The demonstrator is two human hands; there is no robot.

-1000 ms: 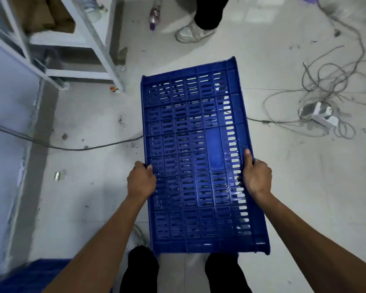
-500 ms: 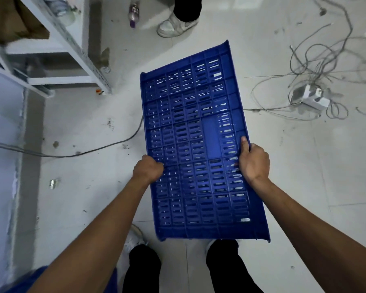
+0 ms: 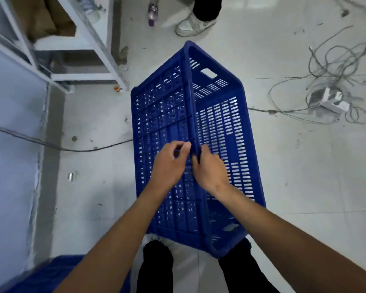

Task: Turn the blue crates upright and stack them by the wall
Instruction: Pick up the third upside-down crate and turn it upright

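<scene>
A blue slotted crate (image 3: 224, 132) is tipped onto its long side in front of me, its bottom facing left and its open mouth facing right. My right hand (image 3: 209, 168) grips the upper long rim near its middle. My left hand (image 3: 169, 163) sits just left of that rim against the crate's bottom, fingers curled and touching it. Part of another blue crate (image 3: 57, 271) shows at the bottom left by the wall (image 3: 6, 144).
A white metal shelf rack (image 3: 89, 49) stands at the upper left. A dark cable (image 3: 57, 144) runs across the floor to the crate. Tangled wires and a power strip (image 3: 332, 100) lie at the right. Another person's shoe (image 3: 192, 26) and a bottle (image 3: 152, 13) are at the top.
The crate has rolled from lying bottom-up in both hands to standing on its side. My hands have come together from the two long edges to the upper rim.
</scene>
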